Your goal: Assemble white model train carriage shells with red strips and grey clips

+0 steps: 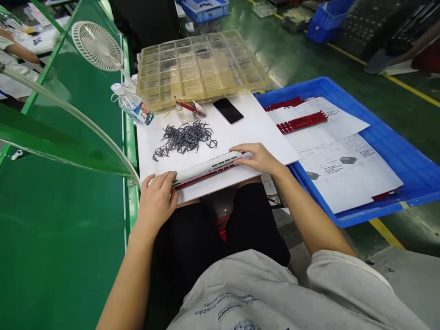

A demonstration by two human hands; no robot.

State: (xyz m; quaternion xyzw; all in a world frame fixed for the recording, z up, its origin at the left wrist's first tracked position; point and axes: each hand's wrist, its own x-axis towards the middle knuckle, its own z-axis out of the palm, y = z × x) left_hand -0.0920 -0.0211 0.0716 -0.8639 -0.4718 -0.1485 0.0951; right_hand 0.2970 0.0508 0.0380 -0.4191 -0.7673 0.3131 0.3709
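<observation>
A long white and dark red plastic piece, shaped like a model train carriage body (202, 169), lies along the near edge of the white board (264, 133). My left hand (158, 197) grips its left end, thumb on the near side. Its right end sits between the thumb and fingers of my right hand (257, 158). Small dark window slots run along the white side, with a red strip below. Just beyond it is a loose pile of small dark grey plastic clips (187, 137).
Behind the pile are a clear box with a red-handled tool (189, 107), a phone (228, 111), a water bottle (132, 105) and a yellowish compartment tray (202, 64). A white fan (98, 46) stands left. At right, a blue bin (412, 156) holds papers and red parts (302, 123).
</observation>
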